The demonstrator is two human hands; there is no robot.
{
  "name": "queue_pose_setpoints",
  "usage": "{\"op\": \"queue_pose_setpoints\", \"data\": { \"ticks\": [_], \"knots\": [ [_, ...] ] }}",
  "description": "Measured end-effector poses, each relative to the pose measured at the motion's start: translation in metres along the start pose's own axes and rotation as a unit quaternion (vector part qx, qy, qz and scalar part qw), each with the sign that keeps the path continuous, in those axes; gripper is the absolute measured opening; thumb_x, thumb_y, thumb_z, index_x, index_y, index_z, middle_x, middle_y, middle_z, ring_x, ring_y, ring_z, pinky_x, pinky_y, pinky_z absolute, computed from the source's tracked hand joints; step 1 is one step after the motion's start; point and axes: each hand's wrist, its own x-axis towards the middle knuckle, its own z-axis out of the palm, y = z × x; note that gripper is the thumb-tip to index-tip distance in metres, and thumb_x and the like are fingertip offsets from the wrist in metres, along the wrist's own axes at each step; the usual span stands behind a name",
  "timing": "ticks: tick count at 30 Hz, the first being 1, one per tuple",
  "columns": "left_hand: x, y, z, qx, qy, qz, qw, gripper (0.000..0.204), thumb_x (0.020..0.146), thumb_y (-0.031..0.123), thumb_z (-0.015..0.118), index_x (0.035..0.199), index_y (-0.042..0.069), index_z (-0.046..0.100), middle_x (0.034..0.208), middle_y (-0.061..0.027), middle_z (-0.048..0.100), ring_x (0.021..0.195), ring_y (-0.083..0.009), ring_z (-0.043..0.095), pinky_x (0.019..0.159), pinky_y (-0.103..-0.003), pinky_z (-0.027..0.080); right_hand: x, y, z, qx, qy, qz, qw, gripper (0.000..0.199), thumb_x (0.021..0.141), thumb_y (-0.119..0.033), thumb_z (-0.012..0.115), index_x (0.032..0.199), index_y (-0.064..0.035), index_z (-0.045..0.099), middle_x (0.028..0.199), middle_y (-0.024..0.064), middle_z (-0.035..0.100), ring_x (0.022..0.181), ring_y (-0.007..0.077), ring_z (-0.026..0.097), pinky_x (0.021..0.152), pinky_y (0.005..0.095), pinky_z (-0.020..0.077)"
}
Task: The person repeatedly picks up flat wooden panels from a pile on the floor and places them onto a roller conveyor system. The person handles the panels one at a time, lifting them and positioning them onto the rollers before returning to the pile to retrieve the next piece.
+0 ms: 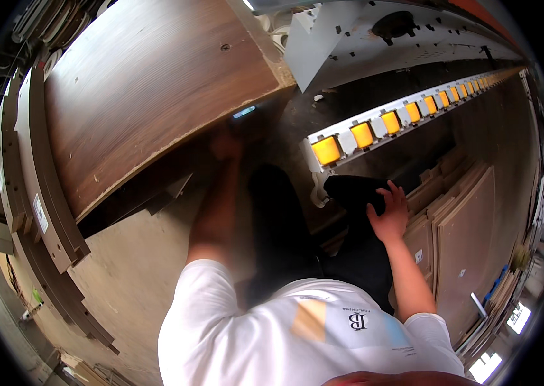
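Observation:
My left hand [226, 145] reaches into deep shadow beneath the edge of a brown wood-grain tabletop [162, 71]. Its fingers are too dark and blurred to make out. Just beyond them a small bright bluish rectangle [244, 112] glows; whether the hand touches it I cannot tell. My right hand [390, 211] lies on my knee in black trousers [355, 190], fingers spread and holding nothing. Ahead of that knee runs a long pale rail [342, 147] set with a row of yellow rollers [362, 135].
A grey metal machine body [362, 45] stands beyond the rail. Flat brown boards [465, 225] lean in a stack at the right. Curved brown panels [43, 167] stand along the table's left side. Bare concrete floor [137, 276] lies at the lower left.

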Motion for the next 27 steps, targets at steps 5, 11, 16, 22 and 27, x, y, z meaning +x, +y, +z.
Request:
{"op": "queue_pose_setpoints", "data": {
  "ticks": [5,11,16,22,27],
  "knots": [
    [-0.003,0.015,-0.016,-0.133,0.05,0.055,0.988,0.061,0.1,0.054,0.068,0.15,0.02,0.06,0.129,-0.012,0.074,0.111,-0.0365,0.073,0.089,-0.049,0.061,-0.026,-0.005,0.008,0.029,0.021,-0.006,0.999,0.044,0.083,-0.029,0.082,0.123,-0.0173,0.068,0.153,0.009,0.058,0.149,0.0445,0.044,0.116,0.0552,0.0448],
    [-0.05,0.016,-0.036,-0.26,0.066,0.089,0.959,0.053,0.098,0.034,0.074,0.147,0.017,0.061,0.135,-0.0142,0.07,0.121,-0.0392,0.068,0.103,-0.049,0.055,-0.049,0.041,-0.012,0.344,0.039,0.103,0.932,0.028,0.104,-0.018,0.069,0.127,-0.0034,0.073,0.127,0.0122,0.075,0.126,0.0249,0.068,0.109,0.035,0.0497],
    [-0.19,0.05,-0.127,-0.165,-0.152,0.214,0.951,0.057,0.096,0.036,0.076,0.147,0.014,0.061,0.158,-0.0163,0.054,0.149,-0.0406,0.046,0.123,-0.051,0.039,-0.131,0.152,-0.03,0.533,0.097,0.378,0.751,0.055,0.11,-0.042,0.059,0.147,-0.0021,0.059,0.148,0.0152,0.065,0.133,0.0287,0.064,0.106,0.0405,0.0513],
    [-0.239,0.054,-0.174,-0.13,-0.184,0.192,0.955,0.058,0.098,0.038,0.073,0.15,0.016,0.059,0.171,-0.0142,0.04,0.16,-0.0424,0.028,0.13,-0.052,0.029,-0.27,0.34,0.013,0.663,0.231,0.525,0.482,0.083,0.103,-0.063,0.059,0.16,-0.0035,0.044,0.151,0.0055,0.063,0.134,0.0201,0.063,0.113,0.0408,0.0464],
    [-0.253,0.067,-0.185,-0.018,-0.207,0.228,0.951,0.057,0.097,0.039,0.073,0.148,0.017,0.062,0.17,-0.0139,0.042,0.16,-0.0444,0.027,0.13,-0.054,0.027,-0.344,0.418,0.047,0.713,0.324,0.501,0.37,0.092,0.105,-0.064,0.054,0.168,-0.0013,0.027,0.168,0.01,0.045,0.151,0.0241,0.049,0.123,0.0448,0.0426]
  ]
}}
